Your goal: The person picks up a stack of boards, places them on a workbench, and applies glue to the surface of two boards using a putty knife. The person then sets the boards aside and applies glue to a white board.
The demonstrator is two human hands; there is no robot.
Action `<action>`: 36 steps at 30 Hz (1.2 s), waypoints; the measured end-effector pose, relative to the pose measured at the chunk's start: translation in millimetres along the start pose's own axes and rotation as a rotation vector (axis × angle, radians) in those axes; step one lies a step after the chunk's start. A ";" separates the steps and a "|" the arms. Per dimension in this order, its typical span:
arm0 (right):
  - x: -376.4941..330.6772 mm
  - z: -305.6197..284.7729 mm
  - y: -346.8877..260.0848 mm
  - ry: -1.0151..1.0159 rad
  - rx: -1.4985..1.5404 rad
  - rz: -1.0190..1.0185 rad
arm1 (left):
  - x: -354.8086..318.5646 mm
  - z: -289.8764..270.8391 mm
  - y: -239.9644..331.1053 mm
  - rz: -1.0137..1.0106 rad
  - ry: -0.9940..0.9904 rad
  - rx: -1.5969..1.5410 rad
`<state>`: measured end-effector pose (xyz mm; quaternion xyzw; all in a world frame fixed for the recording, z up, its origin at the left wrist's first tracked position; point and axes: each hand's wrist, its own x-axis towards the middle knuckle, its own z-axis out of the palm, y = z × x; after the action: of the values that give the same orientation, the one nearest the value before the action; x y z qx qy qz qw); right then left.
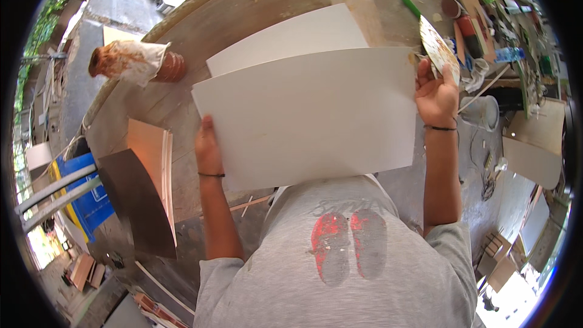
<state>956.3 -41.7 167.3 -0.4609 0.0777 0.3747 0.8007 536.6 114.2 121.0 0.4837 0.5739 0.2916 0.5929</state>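
Note:
I hold a large white rectangular board (310,115) up in front of my chest, above a worn wooden table (237,12). My left hand (207,146) grips its left edge with the thumb on top. At the board's upper right corner, my right hand (436,94) holds both the board and a putty knife (438,45) with a smeared blade and a green handle. A second white board (285,36) lies on the table just behind the one I hold.
A rusty, paint-stained can (130,61) stands at the table's left. Brown and pale boards (146,182) lean at the lower left near a blue container (91,200). Cans, bottles, scraps and a bucket (483,112) crowd the right side.

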 end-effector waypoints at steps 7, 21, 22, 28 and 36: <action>6.8 -10.9 6.6 0.000 0.008 0.031 | 7.4 -6.6 -17.3 -0.014 -0.114 -0.070; 24.2 -17.7 26.6 0.073 0.001 0.048 | -3.0 1.8 -5.8 0.037 -0.104 0.097; 25.7 -17.6 28.8 0.070 0.006 0.058 | -3.2 1.4 -5.7 0.037 -0.104 0.094; 30.5 -14.1 32.0 0.115 -0.022 0.056 | 0.1 -2.5 -11.2 0.038 -0.138 0.154; 30.7 -16.3 33.3 0.080 0.002 0.075 | 0.1 1.5 -14.2 0.057 -0.155 0.104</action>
<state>959.2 -28.6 121.1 -0.4714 0.1272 0.3857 0.7829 535.1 108.8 107.8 0.5511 0.5267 0.2402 0.6010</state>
